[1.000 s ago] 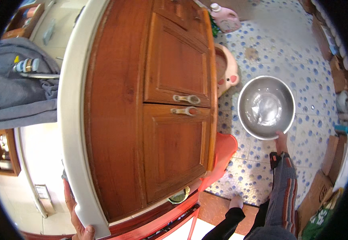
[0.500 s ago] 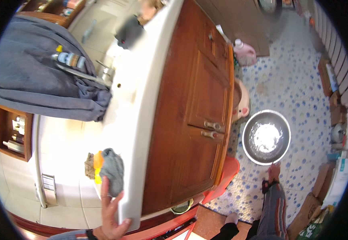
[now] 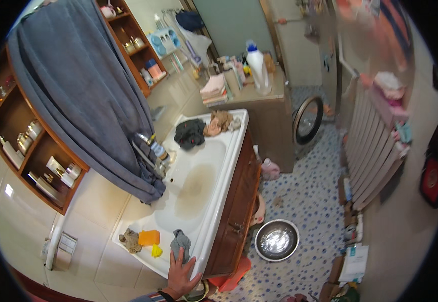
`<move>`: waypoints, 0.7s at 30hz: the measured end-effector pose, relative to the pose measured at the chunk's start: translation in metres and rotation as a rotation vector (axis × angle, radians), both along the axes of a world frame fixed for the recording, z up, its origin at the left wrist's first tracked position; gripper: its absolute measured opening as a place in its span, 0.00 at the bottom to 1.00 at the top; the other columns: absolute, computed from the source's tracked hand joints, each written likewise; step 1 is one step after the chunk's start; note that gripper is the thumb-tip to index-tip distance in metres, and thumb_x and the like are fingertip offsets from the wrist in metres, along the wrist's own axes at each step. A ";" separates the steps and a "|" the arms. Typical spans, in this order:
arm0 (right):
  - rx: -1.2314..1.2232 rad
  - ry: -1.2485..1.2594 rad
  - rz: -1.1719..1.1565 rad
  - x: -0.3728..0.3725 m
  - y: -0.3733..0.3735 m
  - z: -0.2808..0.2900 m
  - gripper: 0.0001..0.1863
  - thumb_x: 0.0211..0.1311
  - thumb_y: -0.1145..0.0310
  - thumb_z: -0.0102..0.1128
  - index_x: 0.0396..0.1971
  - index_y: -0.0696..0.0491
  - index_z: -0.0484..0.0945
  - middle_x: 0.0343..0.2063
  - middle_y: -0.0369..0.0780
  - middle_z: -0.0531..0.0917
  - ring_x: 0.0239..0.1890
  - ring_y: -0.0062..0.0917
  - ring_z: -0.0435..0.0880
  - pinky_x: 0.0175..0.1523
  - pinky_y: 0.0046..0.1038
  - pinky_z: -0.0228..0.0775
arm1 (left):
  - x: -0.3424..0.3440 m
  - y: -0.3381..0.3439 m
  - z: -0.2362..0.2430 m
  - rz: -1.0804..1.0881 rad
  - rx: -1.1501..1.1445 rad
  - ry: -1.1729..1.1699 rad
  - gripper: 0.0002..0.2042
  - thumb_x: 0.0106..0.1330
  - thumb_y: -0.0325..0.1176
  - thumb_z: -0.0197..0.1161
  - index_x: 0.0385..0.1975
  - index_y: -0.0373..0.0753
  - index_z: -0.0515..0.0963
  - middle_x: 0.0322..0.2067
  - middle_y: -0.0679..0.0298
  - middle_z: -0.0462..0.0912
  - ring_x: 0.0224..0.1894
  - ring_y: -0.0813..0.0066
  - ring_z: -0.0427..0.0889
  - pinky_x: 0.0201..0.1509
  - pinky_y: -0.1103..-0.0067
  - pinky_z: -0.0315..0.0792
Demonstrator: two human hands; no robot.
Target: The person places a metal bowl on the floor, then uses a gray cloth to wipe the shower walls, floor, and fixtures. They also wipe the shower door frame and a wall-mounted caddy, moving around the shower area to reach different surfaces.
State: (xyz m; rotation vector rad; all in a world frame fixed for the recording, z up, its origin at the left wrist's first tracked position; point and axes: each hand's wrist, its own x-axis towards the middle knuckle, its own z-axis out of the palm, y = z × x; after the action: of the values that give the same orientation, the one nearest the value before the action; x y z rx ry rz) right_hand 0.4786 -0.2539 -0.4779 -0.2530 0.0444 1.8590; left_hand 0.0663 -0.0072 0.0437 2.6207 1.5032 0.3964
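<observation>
While left hand (image 3: 179,281) touches cloth (image 3: 180,240), towel (image 3: 83,80) hangs beside tap (image 3: 149,159).

We count one left hand (image 3: 180,279), one grey cloth (image 3: 180,242), one dark cloth (image 3: 189,133), one orange block (image 3: 149,237), one yellow lump (image 3: 157,250), one sink (image 3: 216,173), one metal basin (image 3: 261,249), one hanging towel (image 3: 78,95) and, partly covered, probably two wooden shelf units (image 3: 74,190).

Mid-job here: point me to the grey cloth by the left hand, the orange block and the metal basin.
Grey cloth (image 3: 180,238): head view, its upper part, beyond the fingers (image 3: 173,257).
Orange block (image 3: 149,237): head view, middle of its face.
Metal basin (image 3: 262,241): head view, inner wall, left side.
</observation>
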 end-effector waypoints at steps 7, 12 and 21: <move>0.516 0.025 0.239 0.073 -0.032 0.097 0.18 0.64 0.52 0.64 0.37 0.53 0.83 0.37 0.46 0.87 0.25 0.29 0.77 0.26 0.34 0.69 | -0.011 -0.001 -0.008 -0.064 0.112 -0.067 0.26 0.63 0.48 0.69 0.54 0.36 0.83 0.71 0.35 0.59 0.72 0.24 0.56 0.77 0.41 0.49; 0.316 0.098 0.370 0.107 -0.059 0.136 0.15 0.69 0.61 0.64 0.49 0.54 0.82 0.43 0.46 0.86 0.30 0.27 0.81 0.30 0.28 0.74 | -0.013 -0.005 -0.019 0.009 0.141 -0.154 0.28 0.65 0.44 0.67 0.62 0.37 0.76 0.71 0.34 0.59 0.70 0.20 0.57 0.76 0.41 0.51; 0.132 -0.606 0.253 0.119 -0.061 0.228 0.27 0.72 0.54 0.62 0.63 0.52 0.71 0.56 0.43 0.81 0.47 0.31 0.82 0.40 0.33 0.76 | -0.025 0.001 -0.059 -0.104 0.172 0.031 0.30 0.69 0.39 0.60 0.66 0.26 0.69 0.72 0.32 0.58 0.77 0.24 0.47 0.76 0.41 0.50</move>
State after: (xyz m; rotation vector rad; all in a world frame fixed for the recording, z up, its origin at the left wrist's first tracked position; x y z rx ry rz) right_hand 0.5980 -0.3150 -0.2495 -0.7449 -0.5463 1.9514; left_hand 0.0409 -0.0061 -0.0155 2.8340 1.3920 0.4990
